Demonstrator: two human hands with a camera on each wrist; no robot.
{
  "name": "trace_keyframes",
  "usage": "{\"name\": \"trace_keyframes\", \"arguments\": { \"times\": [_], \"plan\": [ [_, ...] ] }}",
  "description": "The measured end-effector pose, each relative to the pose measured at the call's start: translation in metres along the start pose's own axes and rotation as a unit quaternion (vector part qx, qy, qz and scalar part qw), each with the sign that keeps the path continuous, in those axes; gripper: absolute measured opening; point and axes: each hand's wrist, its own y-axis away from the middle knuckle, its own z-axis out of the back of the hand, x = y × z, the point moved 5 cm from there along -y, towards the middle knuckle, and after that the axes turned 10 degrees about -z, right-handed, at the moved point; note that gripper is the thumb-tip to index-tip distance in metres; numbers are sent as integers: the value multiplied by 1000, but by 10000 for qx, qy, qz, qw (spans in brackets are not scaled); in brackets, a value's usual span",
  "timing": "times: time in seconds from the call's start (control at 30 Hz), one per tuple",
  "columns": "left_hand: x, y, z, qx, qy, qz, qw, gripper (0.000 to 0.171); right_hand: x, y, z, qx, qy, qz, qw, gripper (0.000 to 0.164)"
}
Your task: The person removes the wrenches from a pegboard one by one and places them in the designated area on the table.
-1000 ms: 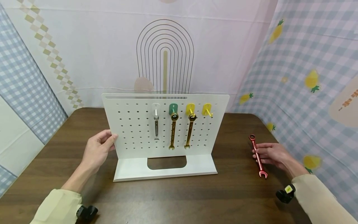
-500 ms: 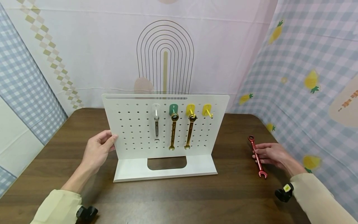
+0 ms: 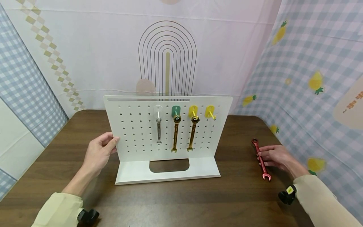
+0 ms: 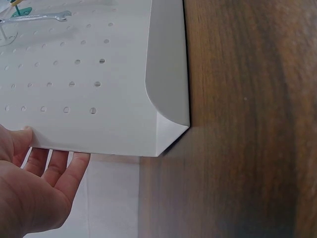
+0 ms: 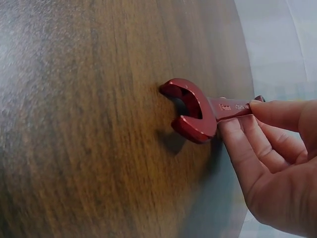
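Note:
My left hand (image 3: 97, 151) grips the left edge of a white pegboard stand (image 3: 136, 138), thumb on the front and fingers behind, as the left wrist view also shows. Well to the right of the board, my right hand (image 3: 276, 157) pinches a red combination wrench (image 3: 261, 160) by its shaft. Its ring end points away and its open end (image 5: 195, 116) points toward me, close over the table. On the board hang a small silver wrench (image 3: 158, 132) from a clear hook, a gold wrench (image 3: 175, 135) from a green hook (image 3: 175, 110), and another gold wrench (image 3: 193, 135) from a yellow hook (image 3: 193, 110).
A second yellow hook (image 3: 210, 111) at the board's right bears nothing. The stand's base has a cut-out slot at the front. Around it spreads a dark wooden table (image 3: 181, 201), with patterned cloth (image 3: 306, 104) close beside the right hand and more cloth behind.
The red wrench has shifted very slightly in the right hand's fingers, its ring end dipping a little. The left hand, the board and the hung wrenches stay where they were.

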Motion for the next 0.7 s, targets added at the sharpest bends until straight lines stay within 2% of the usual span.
{"name": "trace_keyframes", "arguments": {
  "times": [0.3,0.7],
  "plan": [
    [-2,1,1,-33,-86,-74,9999,31,0,-3,0,-270,174,-176,9993,36],
    [-2,1,1,-6,-89,-69,9999,31,2,-3,-1,-285,154,-187,9993,35]
  ]
}}
